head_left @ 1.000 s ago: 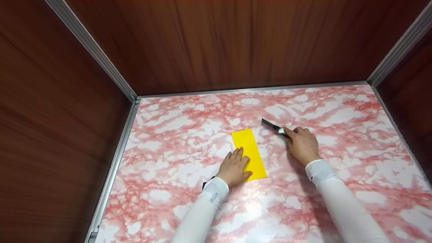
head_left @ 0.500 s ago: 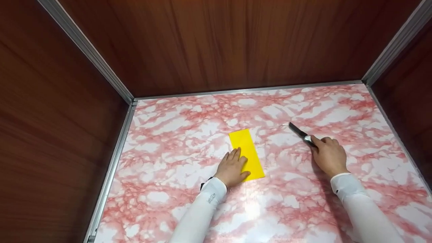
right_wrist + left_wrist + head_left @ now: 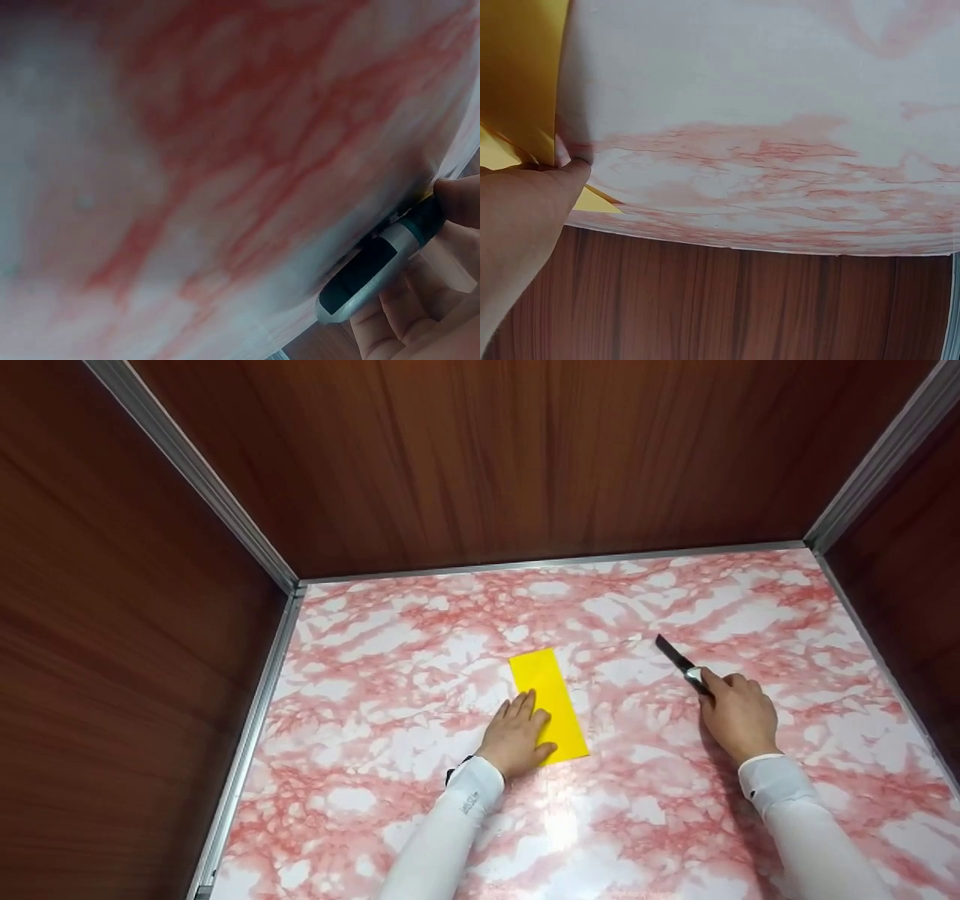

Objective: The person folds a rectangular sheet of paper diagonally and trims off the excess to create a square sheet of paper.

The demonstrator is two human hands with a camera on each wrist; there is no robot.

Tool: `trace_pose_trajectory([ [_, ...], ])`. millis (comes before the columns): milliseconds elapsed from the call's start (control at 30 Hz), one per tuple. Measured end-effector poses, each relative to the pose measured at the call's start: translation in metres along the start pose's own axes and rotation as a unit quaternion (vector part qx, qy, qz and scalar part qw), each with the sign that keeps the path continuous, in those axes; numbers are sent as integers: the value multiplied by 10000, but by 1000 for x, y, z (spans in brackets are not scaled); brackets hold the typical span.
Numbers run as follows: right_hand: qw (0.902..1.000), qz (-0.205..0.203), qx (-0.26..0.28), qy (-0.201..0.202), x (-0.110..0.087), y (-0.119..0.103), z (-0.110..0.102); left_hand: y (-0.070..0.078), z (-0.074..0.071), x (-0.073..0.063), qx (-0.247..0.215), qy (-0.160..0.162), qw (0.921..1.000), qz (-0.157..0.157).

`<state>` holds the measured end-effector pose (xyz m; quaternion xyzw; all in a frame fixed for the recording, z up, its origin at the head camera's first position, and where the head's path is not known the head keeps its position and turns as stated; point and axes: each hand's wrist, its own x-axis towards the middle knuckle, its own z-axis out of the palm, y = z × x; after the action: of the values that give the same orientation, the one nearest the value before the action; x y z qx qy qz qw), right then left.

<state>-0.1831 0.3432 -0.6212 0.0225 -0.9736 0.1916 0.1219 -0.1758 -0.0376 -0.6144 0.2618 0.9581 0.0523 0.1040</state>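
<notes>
A rectangular piece of yellow paper lies on the table, left of the right hand. My left hand rests flat across its left edge with the fingers spread. The left wrist view shows the yellow paper beside the thumb. My right hand grips a utility knife, its dark blade pointing away and to the left, apart from the paper. Up close in the right wrist view, the knife's handle is silver with dark inlays, and fingers curl round it. The palm covers part of the handle.
The table has a red and white marbled top. Dark wood-grain panels with metal edging stand along its back and both sides. A tiny pale scrap lies near the blade's tip.
The right hand has moved rightward and slightly nearer with the knife, widening the gap to the yellow paper. The left hand has stayed on the paper.
</notes>
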Motion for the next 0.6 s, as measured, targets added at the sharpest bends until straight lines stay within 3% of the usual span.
trace_pose_trajectory([
  [367,9992,300,52,-241,3,-8,-3,1,-1,1,15,69,10000,21],
  [467,9996,41,211,-181,6,-21,-3,1,-1,1,-11,59,10000,19],
  [600,9962,-741,170,-429,9,-50,5,1,-2,2,9,-41,10000,6],
])
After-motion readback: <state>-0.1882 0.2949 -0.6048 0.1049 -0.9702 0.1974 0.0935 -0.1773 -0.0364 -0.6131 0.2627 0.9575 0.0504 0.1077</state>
